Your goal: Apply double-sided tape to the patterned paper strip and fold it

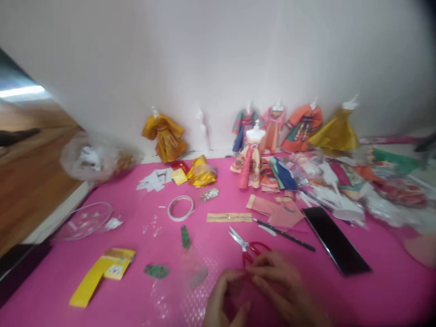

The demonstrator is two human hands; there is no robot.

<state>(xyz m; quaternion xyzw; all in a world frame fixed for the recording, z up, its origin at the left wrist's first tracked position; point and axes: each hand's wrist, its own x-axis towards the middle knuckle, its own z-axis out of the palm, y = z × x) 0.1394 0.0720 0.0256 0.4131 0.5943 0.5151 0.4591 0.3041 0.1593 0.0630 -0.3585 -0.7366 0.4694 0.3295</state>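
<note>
My left hand [225,297] and my right hand [281,286] meet at the fingertips near the front edge of the view. Both are closed in a pinch; whatever lies between the fingers is too small and blurred to make out. Just beyond them, scissors [243,245] with red handles lie with the blades slightly apart, the handles partly behind my right hand. A dark pencil [286,235] and a tan patterned strip [229,217] rest farther back. Left of my hands are green patterned fabric pieces [156,271] and clear bubble wrap [197,299].
Doll dresses on stands [301,129] line the white wall. A black phone [335,240] lies at right, before piled fabrics and plastic bags [316,170]. A tape roll [180,208], yellow folded paper [90,281] and a pink doll garment [282,212] lie on the pink mat [132,218].
</note>
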